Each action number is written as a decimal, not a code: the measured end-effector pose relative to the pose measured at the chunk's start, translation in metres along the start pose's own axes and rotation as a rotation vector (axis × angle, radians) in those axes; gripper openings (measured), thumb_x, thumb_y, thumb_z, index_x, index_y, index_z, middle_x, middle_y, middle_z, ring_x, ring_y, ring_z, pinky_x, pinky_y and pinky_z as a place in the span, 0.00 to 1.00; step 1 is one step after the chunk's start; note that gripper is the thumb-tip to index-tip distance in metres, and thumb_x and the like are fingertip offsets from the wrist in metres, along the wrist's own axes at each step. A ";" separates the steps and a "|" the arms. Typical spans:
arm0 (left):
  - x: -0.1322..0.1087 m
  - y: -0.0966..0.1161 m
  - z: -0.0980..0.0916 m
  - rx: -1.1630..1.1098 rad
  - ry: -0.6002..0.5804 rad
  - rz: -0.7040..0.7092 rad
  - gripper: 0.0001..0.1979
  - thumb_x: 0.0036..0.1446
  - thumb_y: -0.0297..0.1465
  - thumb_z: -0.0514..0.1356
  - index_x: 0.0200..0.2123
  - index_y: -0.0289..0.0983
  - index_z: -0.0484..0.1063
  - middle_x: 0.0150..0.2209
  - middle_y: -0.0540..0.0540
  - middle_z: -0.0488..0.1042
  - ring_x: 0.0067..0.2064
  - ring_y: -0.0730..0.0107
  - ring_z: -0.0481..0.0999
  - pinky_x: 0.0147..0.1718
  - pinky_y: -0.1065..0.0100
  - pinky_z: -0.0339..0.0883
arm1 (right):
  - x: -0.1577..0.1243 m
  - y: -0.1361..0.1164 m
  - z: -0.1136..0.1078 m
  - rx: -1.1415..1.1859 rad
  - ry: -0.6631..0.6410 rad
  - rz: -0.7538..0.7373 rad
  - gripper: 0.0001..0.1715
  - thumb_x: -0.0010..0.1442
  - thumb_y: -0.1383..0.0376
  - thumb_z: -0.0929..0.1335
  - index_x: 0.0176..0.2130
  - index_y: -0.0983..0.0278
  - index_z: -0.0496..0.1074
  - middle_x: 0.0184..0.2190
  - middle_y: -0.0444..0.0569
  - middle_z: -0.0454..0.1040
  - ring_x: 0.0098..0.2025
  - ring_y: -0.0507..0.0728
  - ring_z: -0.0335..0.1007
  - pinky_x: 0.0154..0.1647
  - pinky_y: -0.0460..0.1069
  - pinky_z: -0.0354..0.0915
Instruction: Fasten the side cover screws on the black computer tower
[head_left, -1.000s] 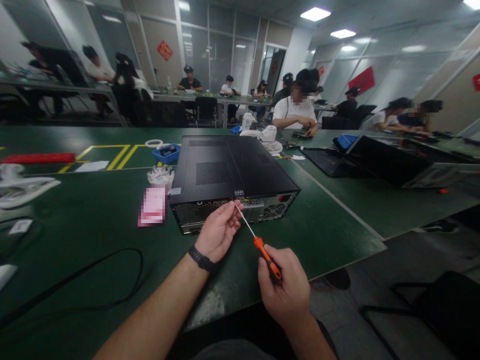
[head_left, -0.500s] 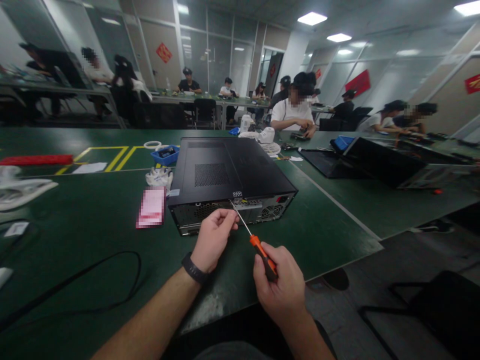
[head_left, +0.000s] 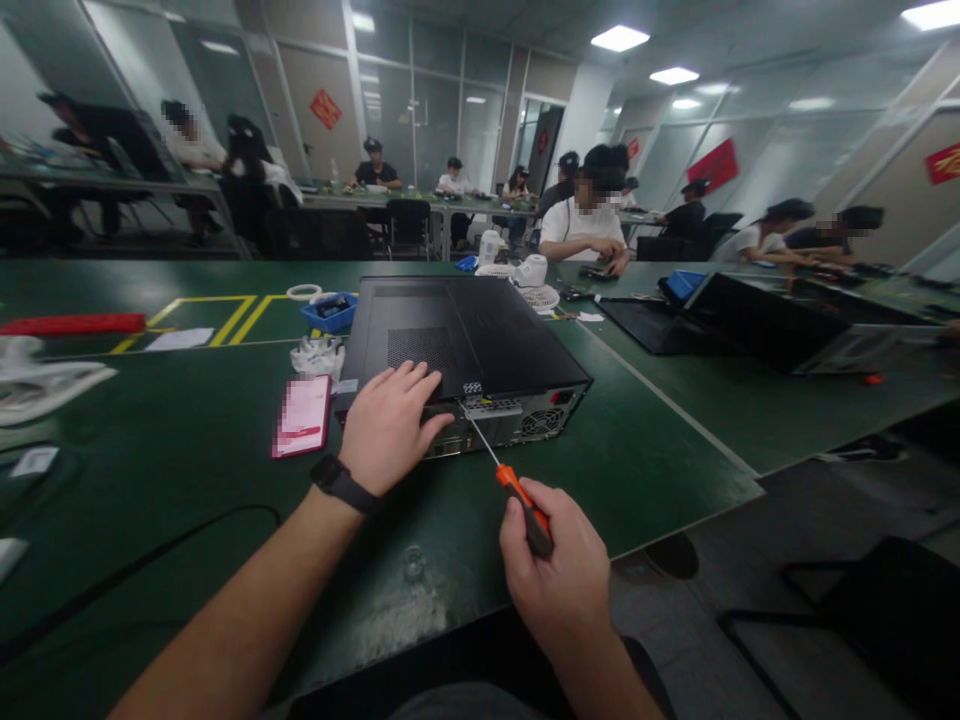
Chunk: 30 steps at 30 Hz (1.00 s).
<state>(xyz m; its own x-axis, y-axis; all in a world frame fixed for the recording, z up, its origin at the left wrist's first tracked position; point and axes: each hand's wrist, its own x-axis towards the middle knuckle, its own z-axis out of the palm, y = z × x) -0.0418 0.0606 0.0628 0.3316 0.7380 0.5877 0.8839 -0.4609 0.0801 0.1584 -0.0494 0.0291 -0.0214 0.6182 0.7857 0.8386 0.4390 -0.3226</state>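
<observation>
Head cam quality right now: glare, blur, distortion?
All in the head view: ceiling lights burn out to white; a pale patch on the green table could be glare or wear; frame edges look stretched, the right wall leaning; background soft; screwdriver readable, its tip too small to judge.

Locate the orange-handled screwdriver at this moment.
The orange-handled screwdriver is just right of and below centre in the head view, held in the right hand and reaching toward the near edge of the black computer case.
</observation>
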 end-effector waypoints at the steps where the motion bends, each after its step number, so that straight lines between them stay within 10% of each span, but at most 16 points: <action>1: 0.001 0.001 0.003 0.007 -0.006 -0.008 0.21 0.64 0.36 0.61 0.57 0.33 0.72 0.61 0.35 0.74 0.64 0.47 0.71 0.64 0.49 0.63 | 0.000 -0.001 0.000 -0.004 0.009 -0.001 0.07 0.67 0.65 0.65 0.45 0.64 0.71 0.30 0.47 0.77 0.29 0.55 0.75 0.31 0.49 0.70; 30: 0.018 0.008 0.022 0.049 0.023 -0.115 0.21 0.62 0.39 0.63 0.55 0.37 0.76 0.60 0.36 0.76 0.62 0.51 0.74 0.62 0.53 0.65 | 0.003 -0.005 0.015 -0.055 0.013 0.016 0.08 0.68 0.64 0.65 0.46 0.65 0.71 0.32 0.48 0.76 0.33 0.56 0.74 0.36 0.50 0.70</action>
<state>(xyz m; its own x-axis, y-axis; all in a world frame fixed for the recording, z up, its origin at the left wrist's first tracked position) -0.0213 0.0813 0.0560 0.2205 0.7729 0.5950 0.9307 -0.3492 0.1088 0.1459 -0.0402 0.0251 -0.0016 0.6163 0.7875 0.8673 0.3929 -0.3058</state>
